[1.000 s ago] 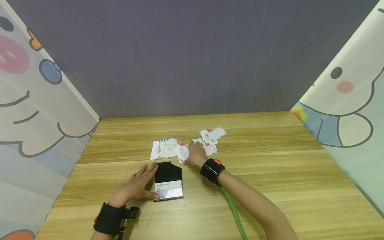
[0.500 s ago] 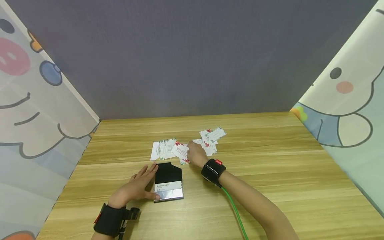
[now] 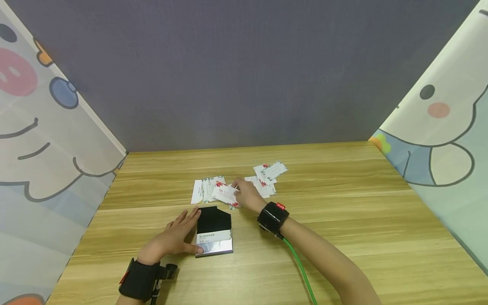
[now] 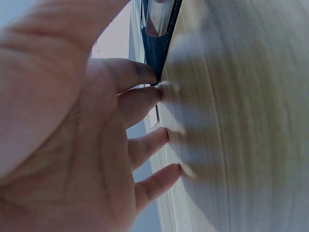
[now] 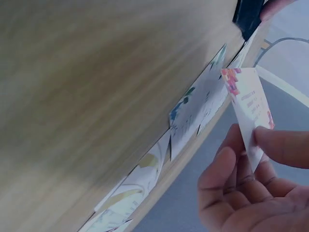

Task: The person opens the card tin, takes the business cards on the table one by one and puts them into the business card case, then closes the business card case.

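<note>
A business card with red flower corners (image 3: 225, 194) is pinched between thumb and fingers of my right hand (image 3: 248, 194). The right wrist view has this card (image 5: 250, 104) lifted off the table, standing apart from the cards beneath. Spread along the left side of a black card case (image 3: 214, 219), my left hand (image 3: 173, 237) has its index fingertip at the upper corner and its thumb on the lower corner. The case's flap is up, and a white card (image 3: 215, 235) shows above its silvery front. In the left wrist view, the fingertips (image 4: 173, 170) touch the table.
Several floral cards (image 3: 213, 184) lie overlapping left of the right hand. More cards (image 3: 274, 170) are fanned out to its right. The wooden table (image 3: 343, 203) ends at a grey back panel (image 3: 244, 84), with printed cartoon walls on both sides. A green cable (image 3: 299, 264) trails from the right wristband.
The red-flowered card has shifted left and come up in my right hand, which now pinches it by its right end. My left hand and the case have stayed put.
</note>
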Demonstrator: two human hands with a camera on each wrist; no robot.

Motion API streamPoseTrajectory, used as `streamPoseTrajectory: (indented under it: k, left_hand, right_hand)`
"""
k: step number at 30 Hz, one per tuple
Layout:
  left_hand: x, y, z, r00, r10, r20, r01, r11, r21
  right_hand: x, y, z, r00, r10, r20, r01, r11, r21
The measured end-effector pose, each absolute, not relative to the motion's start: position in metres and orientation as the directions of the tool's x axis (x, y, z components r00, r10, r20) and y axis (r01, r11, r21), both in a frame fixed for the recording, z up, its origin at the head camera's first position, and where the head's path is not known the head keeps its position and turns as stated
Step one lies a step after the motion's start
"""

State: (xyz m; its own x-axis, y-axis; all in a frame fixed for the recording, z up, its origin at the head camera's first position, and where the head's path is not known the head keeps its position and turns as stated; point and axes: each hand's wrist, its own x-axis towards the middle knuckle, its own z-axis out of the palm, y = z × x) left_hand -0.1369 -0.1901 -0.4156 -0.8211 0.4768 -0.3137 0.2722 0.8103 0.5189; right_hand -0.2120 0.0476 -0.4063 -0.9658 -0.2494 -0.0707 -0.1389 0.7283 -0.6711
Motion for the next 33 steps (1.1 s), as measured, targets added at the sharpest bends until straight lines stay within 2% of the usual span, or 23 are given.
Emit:
streamPoseTrajectory:
  k: [7,16,33]
  left_hand:
    - [-0.137,-0.189,-0.415,-0.823,0.473,-0.315,0.270,0.813,0.516]
    - [-0.137,-0.188,-0.414,-0.826,0.458,-0.328,0.254,0.823,0.509]
    - [-0.137,-0.188,-0.414,-0.825,0.465,-0.321,0.256,0.815,0.521]
  right_hand:
    - [-0.204,0.044,-0.403,-0.940,-0.338,-0.049,-0.207,0.679,-0.704]
    - [-0.194,0.034,-0.400,-0.882,-0.464,-0.089,-0.254,0.624,-0.739]
    - [-0.185,0.030,-0.398,-0.846,-0.511,-0.150,-0.263,0.646,-0.717]
